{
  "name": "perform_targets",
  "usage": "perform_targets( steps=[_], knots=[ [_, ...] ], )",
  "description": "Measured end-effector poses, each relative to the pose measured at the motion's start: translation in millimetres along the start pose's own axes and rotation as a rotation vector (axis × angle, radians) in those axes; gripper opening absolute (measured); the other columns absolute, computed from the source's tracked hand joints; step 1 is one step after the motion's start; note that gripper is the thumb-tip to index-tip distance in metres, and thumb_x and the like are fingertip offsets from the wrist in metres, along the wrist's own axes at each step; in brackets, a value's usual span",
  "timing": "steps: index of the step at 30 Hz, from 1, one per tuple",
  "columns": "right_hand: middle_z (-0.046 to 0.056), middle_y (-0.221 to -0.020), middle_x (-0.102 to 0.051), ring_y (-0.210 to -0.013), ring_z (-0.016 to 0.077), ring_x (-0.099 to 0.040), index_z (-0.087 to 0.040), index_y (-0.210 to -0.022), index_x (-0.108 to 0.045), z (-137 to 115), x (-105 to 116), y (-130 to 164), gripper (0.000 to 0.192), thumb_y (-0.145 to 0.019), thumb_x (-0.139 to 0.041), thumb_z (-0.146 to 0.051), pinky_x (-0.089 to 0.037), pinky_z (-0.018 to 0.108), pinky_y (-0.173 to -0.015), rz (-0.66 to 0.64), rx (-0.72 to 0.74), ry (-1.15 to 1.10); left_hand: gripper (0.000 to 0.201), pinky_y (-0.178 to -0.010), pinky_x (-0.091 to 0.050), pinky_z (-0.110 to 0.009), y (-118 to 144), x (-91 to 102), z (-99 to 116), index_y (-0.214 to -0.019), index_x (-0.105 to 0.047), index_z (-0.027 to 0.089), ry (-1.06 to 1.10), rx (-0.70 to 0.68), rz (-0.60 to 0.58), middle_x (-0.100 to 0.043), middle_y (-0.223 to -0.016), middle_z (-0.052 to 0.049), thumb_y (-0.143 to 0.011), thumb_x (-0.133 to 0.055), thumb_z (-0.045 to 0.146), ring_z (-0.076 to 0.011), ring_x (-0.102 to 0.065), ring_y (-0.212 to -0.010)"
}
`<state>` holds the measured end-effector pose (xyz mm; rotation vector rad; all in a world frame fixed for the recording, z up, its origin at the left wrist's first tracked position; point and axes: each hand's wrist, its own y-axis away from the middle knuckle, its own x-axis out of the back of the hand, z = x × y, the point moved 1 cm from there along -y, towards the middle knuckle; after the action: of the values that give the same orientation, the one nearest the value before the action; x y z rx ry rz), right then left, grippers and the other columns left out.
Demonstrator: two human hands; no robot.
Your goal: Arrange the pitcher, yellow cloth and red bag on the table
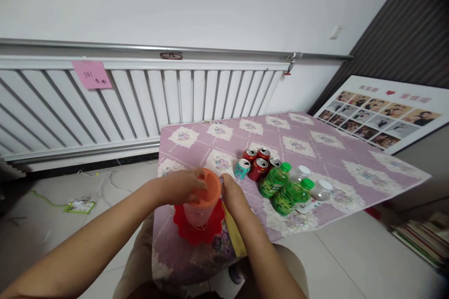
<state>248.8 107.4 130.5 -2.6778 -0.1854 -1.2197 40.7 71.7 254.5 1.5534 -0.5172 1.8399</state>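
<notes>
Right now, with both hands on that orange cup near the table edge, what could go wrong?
1. The orange cup stands on a red mat close to the table's near edge; a slip by the left hand or right hand might send it off.
2. The cans and green bottles crowd just beyond the right hand; a sideways swing could topple them.

We have one head-worn view, looking forward and down over the table (315,149) at lower centre, close range; radiator (140,98) and wall fill the upper frame.
</notes>
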Motion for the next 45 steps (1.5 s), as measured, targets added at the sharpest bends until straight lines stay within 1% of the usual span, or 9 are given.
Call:
perform_targets(
  steps=[5,10,13,17,23,26,31,38,45],
  knots=[
    [0.007,-0.093,-0.069,-0.081,0.0194,-0.061,-0.021,-0.099,-0.058,-2,1,2,0.013,-0.093,-0.047,-0.018,-0.038,0.027,-0.068,0.004,-0.009,0.015,0.020,-0.076,-0.047,-0.028,1,-9.0,5,-0.096,-0.070,0.024,-0.091,0.007,-0.030,-0.062,-0.104,-0.005,-0.091,-0.052,0.015,-0.0187,-0.059,-0.088],
    [0.006,-0.092,-0.069,-0.081,0.0190,-0.060,-0.023,-0.093,-0.056,-3,-2,1,0.011,-0.092,-0.046,-0.018,-0.039,0.027,-0.070,0.012,0.001,0.024,0.032,-0.072,-0.046,-0.030,10,-22.7,7,-0.109,-0.065,0.023,-0.226,0.048,-0.016,-0.061,-0.109,-0.008,-0.087,-0.047,0.008,-0.0218,-0.060,-0.088],
    [0.005,-0.089,-0.067,-0.080,0.0184,-0.058,-0.023,-0.088,-0.053,-4,-4,-1,0.012,-0.092,-0.044,-0.017,-0.039,0.027,-0.072,0.021,0.007,0.037,0.027,-0.071,-0.047,-0.031,10,-25.2,12,-0.109,-0.064,0.022,-0.246,0.076,0.002,-0.063,-0.107,-0.010,-0.090,-0.047,0.014,-0.0239,-0.063,-0.088],
    [0.005,-0.089,-0.067,-0.079,0.0186,-0.057,-0.023,-0.089,-0.054,-4,-5,1,0.012,-0.092,-0.043,-0.019,-0.040,0.028,-0.072,0.026,0.011,0.038,0.027,-0.067,-0.050,-0.032,-2,-27.7,23,-0.106,-0.065,0.020,-0.203,0.219,0.008,-0.069,-0.096,-0.011,-0.098,-0.044,0.034,-0.0251,-0.068,-0.081],
    [0.007,-0.093,-0.069,-0.082,0.0199,-0.060,-0.022,-0.094,-0.056,-6,-2,5,0.014,-0.090,-0.044,-0.016,-0.039,0.028,-0.073,0.016,0.000,0.030,0.036,-0.060,-0.051,-0.038,-20,-37.2,28,-0.105,-0.065,0.018,-0.136,0.429,0.052,-0.070,-0.077,-0.012,-0.096,-0.044,0.046,-0.0317,-0.071,-0.070],
    [0.006,-0.093,-0.070,-0.083,0.0191,-0.061,-0.021,-0.097,-0.056,-6,-2,5,0.013,-0.092,-0.044,-0.018,-0.039,0.027,-0.072,0.005,-0.007,0.034,0.034,-0.069,-0.053,-0.039,-15,-25.0,19,-0.103,-0.067,0.019,-0.109,0.360,0.076,-0.071,-0.087,-0.012,-0.094,-0.051,0.047,-0.0313,-0.072,-0.081],
    [0.007,-0.093,-0.069,-0.082,0.0191,-0.060,-0.021,-0.095,-0.056,-5,-5,2,0.014,-0.091,-0.043,-0.016,-0.039,0.027,-0.072,0.004,-0.015,0.068,0.034,-0.090,-0.051,-0.037,-1,-5.1,6,-0.114,-0.066,0.019,-0.066,0.071,0.116,-0.068,-0.118,-0.011,-0.087,-0.066,0.040,-0.0286,-0.065,-0.107],
    [0.007,-0.094,-0.068,-0.083,0.0189,-0.057,-0.021,-0.090,-0.054,-1,-7,0,0.016,-0.089,-0.042,-0.012,-0.040,0.028,-0.076,0.011,0.001,0.100,0.022,-0.087,-0.051,-0.039,-16,-30.4,10,-0.092,-0.071,0.016,-0.128,0.075,0.141,-0.072,-0.100,-0.012,-0.092,-0.056,0.032,-0.0285,-0.066,-0.098],
    [0.005,-0.092,-0.067,-0.080,0.0184,-0.057,-0.022,-0.092,-0.055,-2,-6,2,0.018,-0.088,-0.041,-0.012,-0.039,0.028,-0.074,0.025,0.034,0.083,0.010,-0.069,-0.049,-0.032,-31,-32.7,17,-0.079,-0.069,0.018,-0.049,0.134,0.165,-0.072,-0.091,-0.008,-0.080,-0.060,0.024,-0.0249,-0.067,-0.084]
  ],
)
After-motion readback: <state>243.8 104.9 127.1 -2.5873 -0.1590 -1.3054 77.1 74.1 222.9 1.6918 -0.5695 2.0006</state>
